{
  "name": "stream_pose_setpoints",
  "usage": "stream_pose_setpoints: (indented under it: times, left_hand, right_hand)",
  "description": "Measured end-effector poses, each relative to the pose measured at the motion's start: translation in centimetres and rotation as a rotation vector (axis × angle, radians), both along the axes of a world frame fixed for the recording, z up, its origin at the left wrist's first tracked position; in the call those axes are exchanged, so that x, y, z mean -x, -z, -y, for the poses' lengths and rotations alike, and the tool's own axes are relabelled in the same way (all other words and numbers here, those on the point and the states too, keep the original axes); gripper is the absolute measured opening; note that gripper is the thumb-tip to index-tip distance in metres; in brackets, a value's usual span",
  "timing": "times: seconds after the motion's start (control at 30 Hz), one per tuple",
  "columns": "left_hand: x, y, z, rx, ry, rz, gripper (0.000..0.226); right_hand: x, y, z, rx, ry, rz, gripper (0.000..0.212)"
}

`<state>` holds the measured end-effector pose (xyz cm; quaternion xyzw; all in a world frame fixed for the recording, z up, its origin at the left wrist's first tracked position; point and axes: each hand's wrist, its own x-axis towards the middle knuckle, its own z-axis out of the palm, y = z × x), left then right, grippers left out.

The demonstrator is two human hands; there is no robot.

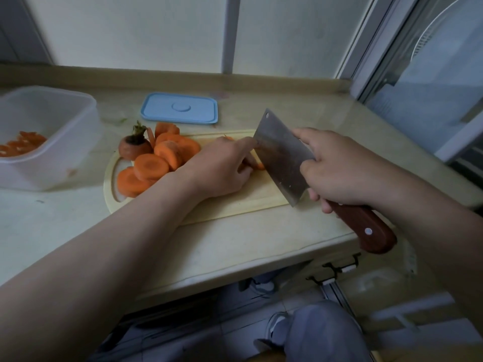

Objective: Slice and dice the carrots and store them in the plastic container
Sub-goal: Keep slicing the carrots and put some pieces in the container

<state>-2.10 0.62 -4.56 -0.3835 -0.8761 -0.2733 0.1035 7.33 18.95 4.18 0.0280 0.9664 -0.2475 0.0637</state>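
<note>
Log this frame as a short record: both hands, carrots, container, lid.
left hand: holds an orange carrot piece on the pale wooden cutting board
right hand: grips the brown-handled steel cleaver
sliced carrot rounds: piled at board's left end, beside carrot top stub
translucent plastic container: left, few carrot pieces inside
light blue rectangular lid: off, behind board

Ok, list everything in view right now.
plastic container: one, clear, left on the counter
cut carrot: some, orange, inside the container
cutting board: one, pale wood, mid-counter
lid: one, blue, behind the board
carrot slices: a pile, orange, board's left part
carrot top: one, orange with dark stalk, board's far-left edge
carrot piece: one, orange, under left fingers
cleaver: one, steel with brown handle, over the board
left hand: one, holds the carrot piece
right hand: one, grips the cleaver
</note>
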Motion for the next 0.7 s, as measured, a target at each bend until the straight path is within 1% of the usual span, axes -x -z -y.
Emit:
stream_pose_setpoints:
  times: [0.1,0.2,0.27,0.37,0.57,0.7]
  left_hand:
    - [0.0,0.0,0.0,-0.009,0.005,0.007,0.047]
    - [0.0,-0.1,0.0,-0.008,0.009,0.016,0.048]
    - [-0.2,-0.1,0.0,-0.016,0.008,0.024,0.047]
    - [-0.2,0.0,0.1,-0.022,0.007,0.031,0.044]
    - [0.2,0.1,0.3,-0.035,-0.002,0.064,0.047]
    - [0.3,0.4,0.3,-0.059,-0.033,0.052,0.045]
  right_hand:
    - [0.1,0.2,0.5,-0.083,-0.01,0.015,0.063]
    - [0.2,0.6,1.1,-0.183,-0.035,0.018,0.072]
    - [0.7,0.8,1.2,-0.172,-0.027,0.004,0.073]
    - [1.3,1.2,0.8,-0.079,0.022,-0.055,0.071]
    - [2.0,0.6,-1.7,0.129,0.133,-0.163,0.072]
    - [1.6,1.2,-3.9,0.48,0.276,-0.096,0.062]
